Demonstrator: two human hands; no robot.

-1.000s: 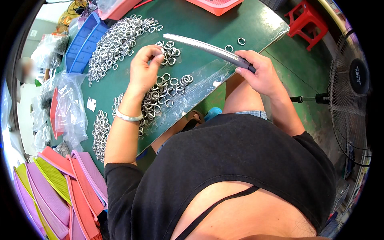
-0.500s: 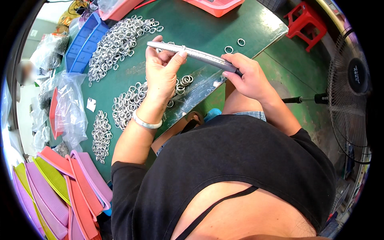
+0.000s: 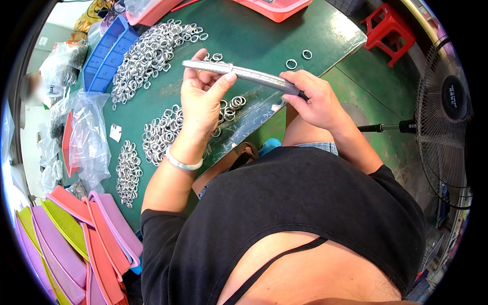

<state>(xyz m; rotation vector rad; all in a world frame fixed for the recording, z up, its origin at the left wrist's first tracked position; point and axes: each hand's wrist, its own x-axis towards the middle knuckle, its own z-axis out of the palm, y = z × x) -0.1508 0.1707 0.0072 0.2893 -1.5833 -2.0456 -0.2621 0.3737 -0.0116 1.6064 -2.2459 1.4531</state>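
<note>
A tapered silver ring mandrel (image 3: pixel 259 78) is held up over the table's near edge, tilted slightly, its narrow end to the left. My right hand (image 3: pixel 316 96) is closed around its thicker, dark end. A thin metal ring (image 3: pixel 230 67) sits around the rod. My left hand (image 3: pixel 201 104) pinches at that ring, thumb in front and the other fingers partly hidden behind the rod. Just below and behind my left hand lies a heap of metal rings (image 3: pixel 163 129). Two loose rings, one of them a silver ring (image 3: pixel 291 64), lie beyond my right hand.
The green table (image 3: pixel 244 35) carries a large ring pile (image 3: pixel 147 56) and a smaller ring pile (image 3: pixel 129 173). Left are a blue tray (image 3: pixel 108 53), plastic bags (image 3: pixel 90 134) and stacked colored trays (image 3: pixel 61 244). A red stool (image 3: pixel 389 33) and a fan (image 3: pixel 452 96) stand right.
My left hand and the narrow end of the mandrel have shifted slightly left and down. The ring stays around the rod, and my right hand keeps its hold.
</note>
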